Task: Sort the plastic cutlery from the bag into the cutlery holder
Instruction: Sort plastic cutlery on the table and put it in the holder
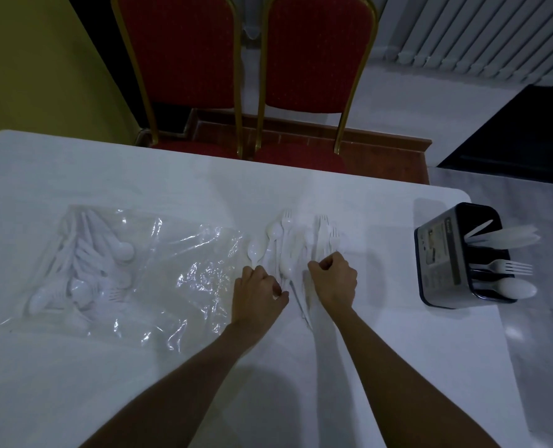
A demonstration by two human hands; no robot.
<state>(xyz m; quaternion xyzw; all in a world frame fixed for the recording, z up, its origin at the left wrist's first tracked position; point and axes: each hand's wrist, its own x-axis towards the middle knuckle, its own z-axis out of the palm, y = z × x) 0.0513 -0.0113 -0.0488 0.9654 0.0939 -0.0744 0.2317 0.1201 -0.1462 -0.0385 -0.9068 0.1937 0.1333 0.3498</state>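
A clear plastic bag (158, 273) lies flat at the table's left, with several white spoons and forks inside its left half. A loose pile of white plastic cutlery (296, 244) is spread in the middle of the table. My left hand (258, 291) rests at the pile's near left, fingers curled down onto handles. My right hand (335, 278) is curled over the pile's right side, pinching fork handles. The dark cutlery holder (443, 263) stands at the table's right edge, with a knife, a fork and spoons sticking out of its compartments.
The white table (107, 383) ends just right of the holder, with pale floor beyond. Two red chairs with gold frames (246, 76) stand behind the far edge. A white radiator (482, 37) is at the back right.
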